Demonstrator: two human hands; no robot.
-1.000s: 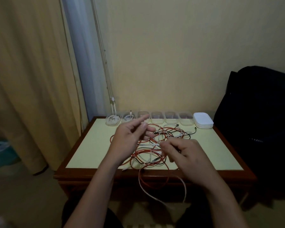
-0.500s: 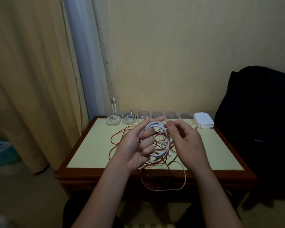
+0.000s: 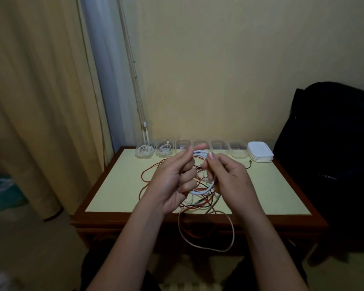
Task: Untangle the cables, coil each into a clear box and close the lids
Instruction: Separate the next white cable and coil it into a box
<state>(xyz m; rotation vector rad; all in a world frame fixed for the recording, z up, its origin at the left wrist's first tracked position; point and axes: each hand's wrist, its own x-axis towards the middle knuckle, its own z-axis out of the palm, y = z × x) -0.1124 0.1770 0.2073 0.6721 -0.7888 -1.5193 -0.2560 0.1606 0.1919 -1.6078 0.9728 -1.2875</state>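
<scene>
**White cable looped between two hands**

White cable [image 3: 198,192] is wound into a small loop and held up in the air above the table [image 3: 118,185], with both hands on it. The left hand [image 3: 172,181] has its lower fingers curled through the loop from the left, and its forefinger lies straight across the top. The right hand [image 3: 229,179] pinches the loop's right side between thumb and bent fingers, with the thumbnail facing the camera.

Directly under the grip a tangle of red and black cables [image 3: 153,171] is spread over the pale yellow tabletop. Below the hands, a pale loop [image 3: 231,232] from that tangle hangs over the near wooden edge.

Beyond the hands, a row of clear boxes [image 3: 237,151] stands open along the far edge. The two boxes furthest left of the grip [image 3: 145,152] each hold a coiled white cable. At the right end of the row is a stack of white lids [image 3: 260,153].

Further right of the grip is a dark bag [image 3: 328,143], and further left hangs a curtain [image 3: 40,101].
</scene>
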